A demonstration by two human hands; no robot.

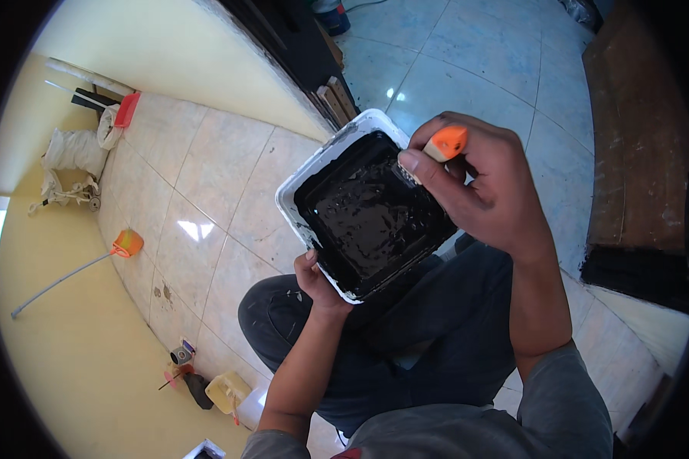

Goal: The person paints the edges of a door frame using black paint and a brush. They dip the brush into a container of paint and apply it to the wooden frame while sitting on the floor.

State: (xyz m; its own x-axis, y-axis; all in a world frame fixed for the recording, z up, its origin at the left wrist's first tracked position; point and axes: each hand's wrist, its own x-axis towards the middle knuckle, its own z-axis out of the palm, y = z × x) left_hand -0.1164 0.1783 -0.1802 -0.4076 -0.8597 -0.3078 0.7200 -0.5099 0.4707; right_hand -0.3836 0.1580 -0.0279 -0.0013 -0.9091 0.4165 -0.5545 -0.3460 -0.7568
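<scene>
A white square tub (287, 200) with black paint (364, 218) in it is held tilted above my bent knees. My left hand (320, 284) grips its near left corner, the thumb over the rim and the other fingers hidden underneath. A paintbrush (448, 140) with a cream and orange handle is pinched between the thumb and fingers of my right hand (490, 187). That hand is over the tub's right side. The brush's metal band shows beside my thumb, close to the paint; its bristles are mostly hidden or too dark to make out.
To the right stands a brown wooden panel (639, 138) with a black lower edge. A dark door frame (279, 50) rises beyond the tub. Along the left wall are a white sack (76, 153), a red dustpan (127, 110), an orange long-handled tool (128, 243) and a yellow container (226, 392).
</scene>
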